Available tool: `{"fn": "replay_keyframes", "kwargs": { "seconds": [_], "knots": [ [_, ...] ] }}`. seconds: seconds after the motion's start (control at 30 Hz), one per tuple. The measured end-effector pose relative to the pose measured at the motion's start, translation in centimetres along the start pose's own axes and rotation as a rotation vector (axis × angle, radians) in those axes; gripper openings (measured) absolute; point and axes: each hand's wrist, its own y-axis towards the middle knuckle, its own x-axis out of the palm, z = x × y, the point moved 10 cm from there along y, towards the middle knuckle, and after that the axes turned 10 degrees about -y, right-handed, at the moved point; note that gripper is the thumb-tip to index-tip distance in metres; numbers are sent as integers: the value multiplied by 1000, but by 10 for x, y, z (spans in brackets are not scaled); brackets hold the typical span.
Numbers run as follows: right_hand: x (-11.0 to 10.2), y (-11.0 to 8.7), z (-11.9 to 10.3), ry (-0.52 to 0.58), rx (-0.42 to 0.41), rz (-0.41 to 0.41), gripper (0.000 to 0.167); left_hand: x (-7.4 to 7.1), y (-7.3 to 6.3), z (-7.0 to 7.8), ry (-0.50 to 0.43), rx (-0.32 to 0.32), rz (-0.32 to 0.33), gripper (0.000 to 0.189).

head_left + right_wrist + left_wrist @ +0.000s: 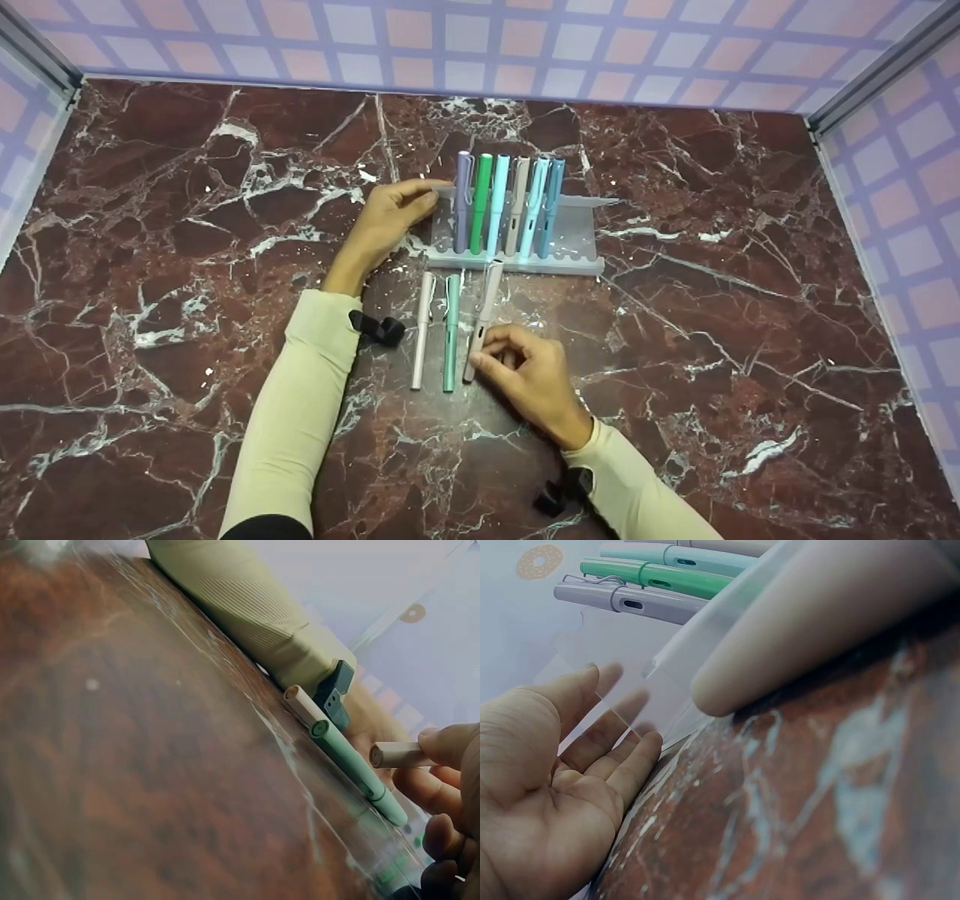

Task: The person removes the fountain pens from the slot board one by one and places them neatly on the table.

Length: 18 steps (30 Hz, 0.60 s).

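Note:
My right hand (536, 375) pinches the lower end of a pale grey-beige pen (486, 307) between thumb and fingers. That pen's cap end points away, toward the front ledge of a clear plastic pen stand (577, 232). At the stand's left side, my left hand (570, 772) grips its edge, with some fingers showing through the clear panel. Six pens lean side by side in the stand: purple (462, 217), green (481, 210), light blue (497, 206), taupe (517, 214), another light blue (533, 214) and darker blue (551, 214).
Left of the held pen, a pale pink pen (422, 334) and a teal-green pen (451, 337) lie parallel on the dark red marbled table (712, 315). Checked panels (525, 45) wall the table at the back and both sides. Black wrist-camera mounts sit on both sleeves.

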Motion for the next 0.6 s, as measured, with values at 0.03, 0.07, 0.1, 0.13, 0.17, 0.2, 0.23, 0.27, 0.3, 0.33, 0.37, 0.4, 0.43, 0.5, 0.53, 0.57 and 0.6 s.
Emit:
{"fn": "replay_keyframes", "kwargs": {
  "seconds": [0.03,0.07,0.1,0.13,0.17,0.2,0.23,0.27,0.3,0.33,0.37,0.4,0.43,0.5,0.53,0.57,0.6],
  "knots": [
    [0,0,0,-2,3,-3,17,0,0,0,1,2,-1,26],
    [0,0,0,-9,6,-2,17,0,0,0,-3,0,-3,26],
    [0,-1,0,-14,8,-2,17,0,0,0,-1,2,-5,26],
    [0,-1,0,-17,11,-2,17,0,0,0,-2,2,-7,27],
    [0,0,0,-22,15,-1,17,0,0,0,-2,2,-8,27],
    [0,0,0,-28,19,0,17,0,0,-1,-1,0,-8,27],
    [0,0,0,-34,24,0,17,0,0,-1,0,-1,-8,27],
    [0,0,0,-39,27,2,17,0,0,-1,2,-1,-9,27],
    [0,0,0,-42,31,3,17,0,0,-1,1,0,-9,27],
    [0,0,1,-44,37,5,17,0,0,-1,-2,-1,-8,27],
    [-1,0,1,-46,45,8,17,0,1,-1,-5,-2,-9,27],
    [-1,0,2,-47,55,11,16,0,0,-1,-7,0,-8,27],
    [-1,0,2,-48,66,16,16,1,0,-1,-9,1,-8,27],
    [-1,-1,3,-55,91,26,16,0,1,-1,-15,-1,-4,27],
    [0,-2,3,-64,103,31,16,0,0,-1,-15,-2,-1,26],
    [0,-2,3,-75,115,33,16,0,0,-1,-15,-3,1,26],
    [1,-3,2,-88,127,35,16,-1,0,-1,-13,-5,3,26]
  ]
}}
